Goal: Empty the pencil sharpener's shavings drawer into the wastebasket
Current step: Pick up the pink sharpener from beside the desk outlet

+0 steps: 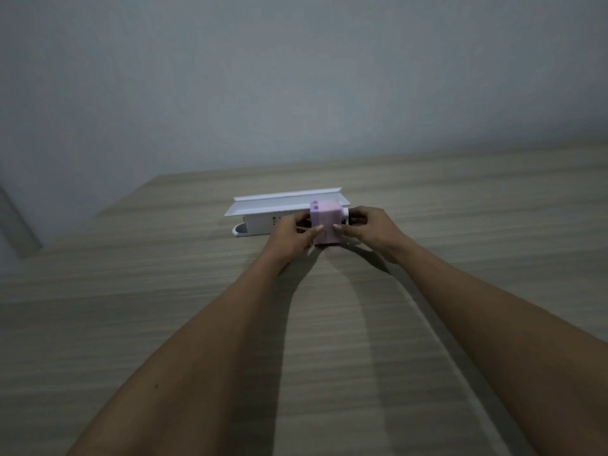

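Small pink boxy plastic pencil sharpener sits on the light wood-grain surface, toward the far middle of it, just in front of the wall. Two small round bumps show on its top near the left rear corner. A pale knob-like part sticks out of its right side; too blurred to say what it is.

Left hand is closed around the sharpener's left side: thumb tip pressed on the near face, fingers wrapped behind the left edge. Right hand grips the right side: thumb tip on the near face almost meeting the left thumb, fingers curled over the right end by the pale knob. Both hands are grasping the sharpener. Cannot tell whether it is lifted or resting on the surface; the bottom edge is hidden by the thumbs and shadow.

The drawer cannot be made out as a separate part from this view: the near face looks like one pink block, frame is soft.

Directly behind and to the left of the sharpener: a long white plastic tray-like organiser with a flat lipped top and a box body below, lying across the surface. A rounded white tab sticks out at its lower left end. Sharpener overlaps its right end in view; contact cannot be confirmed.

Both bare forearms run in from the near edge, casting dark shadows between them on the surface. Plain grey wall behind. Lighting dim.
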The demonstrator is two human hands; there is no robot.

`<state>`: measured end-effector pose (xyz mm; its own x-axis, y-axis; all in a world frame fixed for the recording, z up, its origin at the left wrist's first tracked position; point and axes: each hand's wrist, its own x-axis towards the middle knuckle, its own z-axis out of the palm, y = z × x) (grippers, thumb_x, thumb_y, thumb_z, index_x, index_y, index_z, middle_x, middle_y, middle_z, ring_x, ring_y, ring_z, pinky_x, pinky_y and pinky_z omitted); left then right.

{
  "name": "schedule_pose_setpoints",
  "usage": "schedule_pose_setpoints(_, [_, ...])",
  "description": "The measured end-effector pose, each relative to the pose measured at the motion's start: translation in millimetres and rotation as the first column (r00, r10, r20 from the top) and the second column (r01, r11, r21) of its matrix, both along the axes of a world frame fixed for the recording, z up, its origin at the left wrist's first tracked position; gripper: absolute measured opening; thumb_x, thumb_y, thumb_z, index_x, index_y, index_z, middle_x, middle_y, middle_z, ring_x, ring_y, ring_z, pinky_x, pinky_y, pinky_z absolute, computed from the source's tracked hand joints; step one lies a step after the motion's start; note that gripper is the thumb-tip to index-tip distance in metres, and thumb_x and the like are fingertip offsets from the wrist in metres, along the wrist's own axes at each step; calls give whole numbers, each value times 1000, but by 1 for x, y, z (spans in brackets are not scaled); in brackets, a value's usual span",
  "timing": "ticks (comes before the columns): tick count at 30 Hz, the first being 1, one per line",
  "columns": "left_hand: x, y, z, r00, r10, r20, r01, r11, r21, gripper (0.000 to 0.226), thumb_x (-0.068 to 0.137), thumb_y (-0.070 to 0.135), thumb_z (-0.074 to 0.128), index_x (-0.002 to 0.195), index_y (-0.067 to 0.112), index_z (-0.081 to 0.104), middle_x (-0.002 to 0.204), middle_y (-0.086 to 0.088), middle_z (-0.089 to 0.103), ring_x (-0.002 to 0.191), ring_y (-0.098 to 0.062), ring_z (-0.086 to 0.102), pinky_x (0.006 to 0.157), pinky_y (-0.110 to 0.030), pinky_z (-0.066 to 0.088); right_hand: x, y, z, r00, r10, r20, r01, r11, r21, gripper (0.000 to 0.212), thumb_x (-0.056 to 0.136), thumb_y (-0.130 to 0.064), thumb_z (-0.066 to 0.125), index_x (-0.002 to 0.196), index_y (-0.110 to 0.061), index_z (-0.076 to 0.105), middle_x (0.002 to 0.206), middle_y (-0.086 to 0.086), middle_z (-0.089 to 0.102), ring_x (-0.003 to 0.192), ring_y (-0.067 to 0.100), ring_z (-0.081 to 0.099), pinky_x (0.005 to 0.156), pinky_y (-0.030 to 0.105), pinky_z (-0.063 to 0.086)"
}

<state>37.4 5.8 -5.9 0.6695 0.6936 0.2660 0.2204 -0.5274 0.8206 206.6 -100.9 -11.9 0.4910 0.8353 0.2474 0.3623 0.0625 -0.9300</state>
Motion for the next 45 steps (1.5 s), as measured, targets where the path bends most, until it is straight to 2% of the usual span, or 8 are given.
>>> schedule_pose_setpoints(4, [-16, -14, 18, 1000, -19, 19, 18, 999, 29, 42, 95, 15, 70, 134, 3, 64, 124, -16, 71, 113, -30, 69, 87, -34, 60, -12, -17, 16, 1000, 3, 4, -3, 1000, 10, 46, 81, -2, 81, 123, 8, 66, 117, 23, 72, 100, 23, 67, 84, 28, 56])
schedule_pose_setpoints(8, [-40, -38, 37, 999, -10, 32, 8, 999, 42, 42, 92, 19, 73, 131, 4, 66, 121, -16, 73, 110, -29, 70, 98, -45, 56, -33, -44, 35, 999, 36, 22, -36, 999, 28, 40, 83, -5, 81, 119, 7, 68, 108, 16, 73, 97, 20, 66, 73, 14, 53])
schedule_pose_setpoints(17, [-118, -116, 59, 998, -11, 61, 6, 997, 78, 43, 91, 16, 74, 132, 3, 67, 111, -11, 75, 92, -18, 68, 80, -30, 56, -104, -123, 65, 991, 125, 42, -126, 992, 28, 40, 84, -1, 79, 121, 6, 68, 119, 27, 71, 96, 22, 65, 68, 15, 57])
schedule_pose_setpoints(22, [-157, -156, 48, 999, -20, 38, 18, 999, 31, 46, 90, 19, 76, 133, 6, 67, 115, -14, 75, 102, -22, 71, 92, -42, 59, -141, -169, 60, 985, 165, 45, -164, 986, -31, 38, 84, -1, 78, 121, 1, 68, 115, 22, 72, 94, 23, 66, 72, 21, 56])
schedule_pose_setpoints(32, [-200, -209, 13, 1000, -6, 26, 7, 999, -33, 48, 91, 16, 75, 134, 2, 62, 118, -13, 72, 107, -27, 69, 89, -34, 59, -178, -213, 29, 978, 183, 100, -171, 978, -116, 41, 83, -1, 79, 121, 6, 68, 113, 22, 72, 87, 19, 67, 64, 15, 56])
schedule_pose_setpoints(36, [-204, -212, -1, 998, 4, 61, -1, 998, -60, 45, 89, 18, 77, 130, 3, 66, 113, -16, 75, 102, -31, 73, 87, -41, 61, -177, -213, 17, 978, 177, 110, -163, 978, -127, 41, 82, -5, 81, 120, 5, 69, 116, 25, 73, 89, 20, 67, 75, 24, 58])
schedule_pose_setpoints(41, [-205, -214, -6, 996, 3, 84, 5, 995, -103, 41, 90, 20, 75, 129, 8, 67, 111, -13, 75, 87, -20, 70, 62, -20, 54, -176, -215, 11, 978, 196, 66, -188, 976, -110, 43, 84, -7, 80, 124, 3, 66, 116, 22, 73, 96, 25, 71, 73, 21, 58])
schedule_pose_setpoints(45, [-207, -211, -2, 997, -58, 59, 66, 987, -145, 50, 88, 18, 78, 134, 10, 63, 116, -9, 74, 100, -24, 73, 75, -30, 61, -172, -211, 9, 974, 218, 63, -209, 970, -127, 48, 79, -8, 85, 123, -2, 68, 114, 21, 75, 108, 35, 72, 93, 44, 60])
